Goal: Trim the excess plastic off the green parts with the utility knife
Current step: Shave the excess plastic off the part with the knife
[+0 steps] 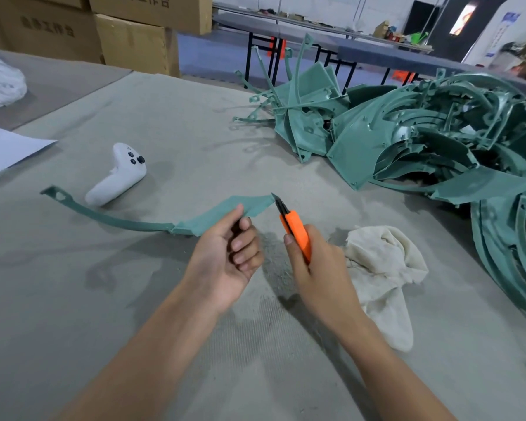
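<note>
My left hand (225,253) pinches a thin, matte green part (152,221), wide panel tapering into a curved strip. My right hand (316,268) grips the orange knife (295,227), blade at its corner.

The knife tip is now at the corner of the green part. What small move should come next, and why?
Probably draw the blade of the orange utility knife along the edge of the green part, away from the left hand. The right hand holds its tip at the wide end's corner, and the left hand pinches the part just behind.
</note>
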Demonstrator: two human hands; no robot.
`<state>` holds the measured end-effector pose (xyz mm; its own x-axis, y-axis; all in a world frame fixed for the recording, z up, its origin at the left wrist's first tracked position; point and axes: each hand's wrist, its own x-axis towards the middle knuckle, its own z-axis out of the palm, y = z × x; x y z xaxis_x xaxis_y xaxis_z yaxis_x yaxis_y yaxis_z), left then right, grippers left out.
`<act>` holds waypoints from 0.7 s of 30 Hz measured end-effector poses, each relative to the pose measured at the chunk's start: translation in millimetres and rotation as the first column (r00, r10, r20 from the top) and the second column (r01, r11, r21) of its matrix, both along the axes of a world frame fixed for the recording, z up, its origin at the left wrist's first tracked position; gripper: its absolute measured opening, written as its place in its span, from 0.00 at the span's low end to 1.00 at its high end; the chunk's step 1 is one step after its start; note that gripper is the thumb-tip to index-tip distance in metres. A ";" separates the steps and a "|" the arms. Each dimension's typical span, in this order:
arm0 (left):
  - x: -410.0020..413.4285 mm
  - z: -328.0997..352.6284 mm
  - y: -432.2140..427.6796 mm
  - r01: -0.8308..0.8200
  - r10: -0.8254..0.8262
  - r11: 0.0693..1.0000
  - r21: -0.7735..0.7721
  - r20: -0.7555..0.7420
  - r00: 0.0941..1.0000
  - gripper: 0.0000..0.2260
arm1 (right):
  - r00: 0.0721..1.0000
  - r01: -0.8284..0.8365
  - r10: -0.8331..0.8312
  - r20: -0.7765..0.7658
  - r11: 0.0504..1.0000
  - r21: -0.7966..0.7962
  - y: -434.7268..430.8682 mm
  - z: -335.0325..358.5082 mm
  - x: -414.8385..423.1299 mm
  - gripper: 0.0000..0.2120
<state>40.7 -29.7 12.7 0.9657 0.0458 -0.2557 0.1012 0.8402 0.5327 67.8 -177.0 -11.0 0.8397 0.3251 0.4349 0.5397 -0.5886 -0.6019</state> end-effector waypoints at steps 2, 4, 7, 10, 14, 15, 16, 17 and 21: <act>0.5 0.3 0.1 -0.004 0.004 1.000 0.000 0.015 1.000 0.16 | 1.000 -0.002 0.002 0.009 1.000 -0.017 0.1 -0.7 -0.4 0.09; 1.0 0.2 1.0 -0.012 0.011 1.000 0.008 0.032 0.999 0.14 | 1.000 -0.017 0.018 0.018 0.999 -0.036 -0.1 -1.3 -0.5 0.09; 1.3 -0.2 2.8 -0.015 0.014 1.000 0.016 0.042 0.999 0.15 | 0.999 -0.050 0.051 0.019 0.997 -0.054 -2.2 -0.5 -0.5 0.10; 1.2 -1.0 4.1 -0.017 0.017 1.000 0.022 0.034 0.999 0.18 | 0.997 -0.076 0.077 0.026 0.995 -0.068 -4.4 0.6 -1.0 0.10; 0.7 0.4 4.1 -0.012 0.011 0.999 0.041 0.029 1.000 0.21 | 0.996 -0.092 0.093 0.009 0.994 -0.060 -5.6 1.9 -0.7 0.11; 0.4 0.8 3.9 -0.010 0.009 0.999 0.043 0.031 0.999 0.20 | 0.996 -0.086 0.087 0.000 0.995 -0.047 -6.0 2.5 0.4 0.11; -0.1 1.1 3.8 -0.007 0.006 0.999 0.045 0.033 0.999 0.20 | 0.997 -0.075 0.074 -0.005 0.997 -0.032 -6.6 3.2 2.0 0.11; -0.5 1.6 3.6 -0.004 0.002 0.999 0.047 0.036 0.999 0.20 | 0.998 -0.060 0.060 -0.004 0.998 -0.023 -7.4 3.9 3.2 0.11; -0.8 1.7 1.7 0.004 -0.006 0.998 0.056 0.043 0.999 0.21 | 0.998 -0.061 0.061 0.002 0.998 -0.034 -6.5 3.1 1.0 0.11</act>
